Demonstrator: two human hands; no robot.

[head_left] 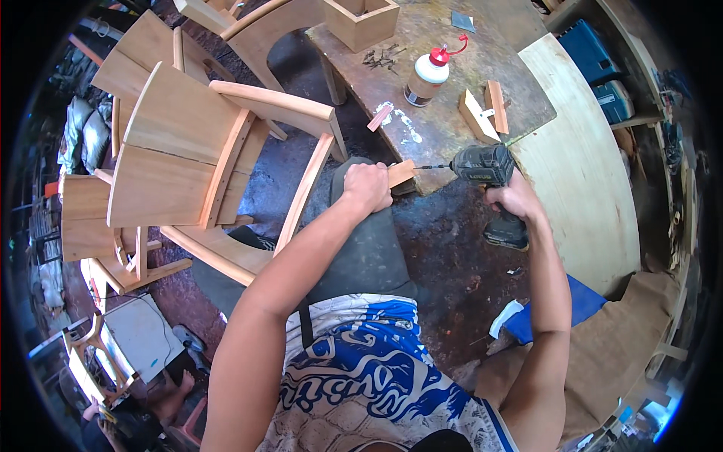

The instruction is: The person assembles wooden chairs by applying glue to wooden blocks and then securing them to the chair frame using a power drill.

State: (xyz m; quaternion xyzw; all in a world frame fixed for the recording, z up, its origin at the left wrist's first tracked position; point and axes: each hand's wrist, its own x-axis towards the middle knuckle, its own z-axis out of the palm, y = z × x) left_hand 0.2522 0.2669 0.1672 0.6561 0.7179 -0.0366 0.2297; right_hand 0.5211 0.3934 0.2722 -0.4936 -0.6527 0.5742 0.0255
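Note:
My left hand [367,187] is closed round a small wooden block [401,173], whose end points right, over my thigh beside the table corner. My right hand [517,194] grips a dark cordless drill [480,164] by its handle. Its long thin bit [432,166] points left and reaches the block's end; whether the tip is inside the wood I cannot tell. Close to my left arm stands a tilted wooden chair [169,151] with a curved armrest [275,99].
On the worktable [520,75] are a white glue bottle [429,75] with a red cap, two wood pieces [482,113], screws [384,56], smeared glue [407,128] and a wooden box [361,22]. A pale board [587,166] adjoins it. More chairs [83,215] and another person's foot [181,388] are left.

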